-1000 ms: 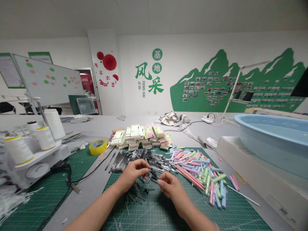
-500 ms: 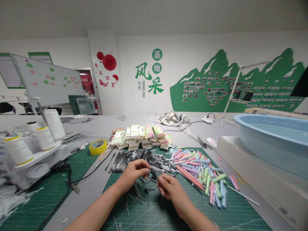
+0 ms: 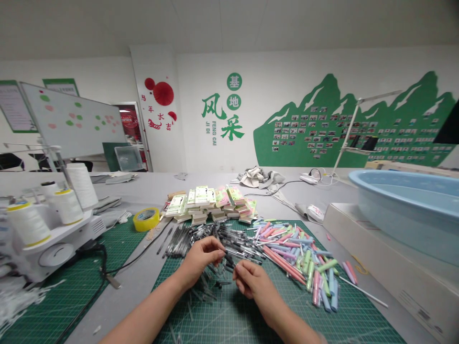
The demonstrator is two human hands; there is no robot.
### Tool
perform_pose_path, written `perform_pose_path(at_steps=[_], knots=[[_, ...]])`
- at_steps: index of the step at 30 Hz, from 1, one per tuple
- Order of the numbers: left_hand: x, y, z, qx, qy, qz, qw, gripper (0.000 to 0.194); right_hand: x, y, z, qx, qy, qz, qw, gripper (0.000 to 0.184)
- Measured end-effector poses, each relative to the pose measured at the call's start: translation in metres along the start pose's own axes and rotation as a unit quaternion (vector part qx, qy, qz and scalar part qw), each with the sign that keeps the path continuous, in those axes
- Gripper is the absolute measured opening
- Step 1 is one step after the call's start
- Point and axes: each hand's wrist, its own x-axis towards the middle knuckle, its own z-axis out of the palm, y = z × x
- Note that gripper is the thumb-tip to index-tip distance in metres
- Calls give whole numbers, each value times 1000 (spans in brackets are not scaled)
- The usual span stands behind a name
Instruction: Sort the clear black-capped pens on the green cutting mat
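Over the green cutting mat, my left hand [image 3: 201,258] and my right hand [image 3: 254,282] face each other with fingertips pinched. Between them is a small black pen part [image 3: 229,260], slanting down from the left fingertips to the right ones; its exact shape is blurred. Just below lies another small black piece [image 3: 219,285]. Beneath and left of my hands are thin clear plastic pieces [image 3: 202,289]. Behind my hands spreads a heap of clear pens with black parts [image 3: 240,239]. To the right lies a pile of pastel pink, green, blue and purple tubes [image 3: 304,253].
Small printed boxes [image 3: 202,198] are stacked behind the pens. A yellow tape roll [image 3: 146,220] and a sewing machine [image 3: 60,248] with thread cones stand left. At right, a blue basin [image 3: 405,210] rests on a white carton [image 3: 387,272]. Cloth [image 3: 254,177] lies farther back.
Almost nothing differs. My hands stay in the same place with the black pen part between them.
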Motion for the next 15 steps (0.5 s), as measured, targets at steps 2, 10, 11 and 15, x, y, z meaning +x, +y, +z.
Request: perform_pose_path(at_steps=[2,10,11,15], knots=[[0,0,-1,-15,3,9,1000,17,1,0,0,-2,1,1,1000,40],[1,-13,-2,-28,23,-6,999,16,-1,-1,0,-8,13,-9,1000,37],[1,-14,-2,-24,26,0,999,16,-1,-1,0,-7,11,-10,1000,37],[1,-14,-2,-22,22,3,1000,16,-2,0,0,2,2,-10,1000,38]])
